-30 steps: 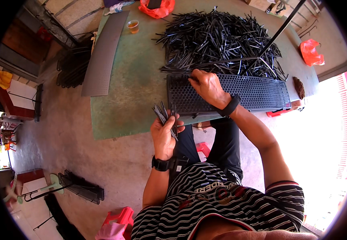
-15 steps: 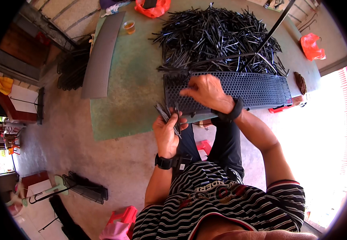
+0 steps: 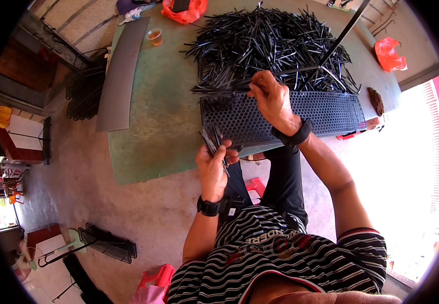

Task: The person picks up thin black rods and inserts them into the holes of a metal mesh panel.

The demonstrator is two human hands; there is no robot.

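My left hand (image 3: 212,169) is closed around a small bundle of thin black strips (image 3: 212,139), just off the table's near edge. Their ends stick out past the thumb and fingers. Higher up, my right hand (image 3: 274,103) hovers over the far edge of a black panel (image 3: 326,112) full of round holes. Its fingers are curled together; whatever lies between them is too small to make out. Dark strip ends crowd the panel's left end. Behind the panel rises a large heap of loose black strips (image 3: 265,48).
A black metal rod (image 3: 348,38) slants across the heap's right side. On the green table (image 3: 153,111) are a long grey perforated sheet (image 3: 122,76), a cup of amber liquid (image 3: 155,37) and a red plastic bag (image 3: 185,11). A brown bundle (image 3: 375,101) lies beyond the panel's right end.
My right hand has risen from above the panel's left part to its far edge by the heap, moving a little right, its fingers drawn together. The left hand still grips the strips.
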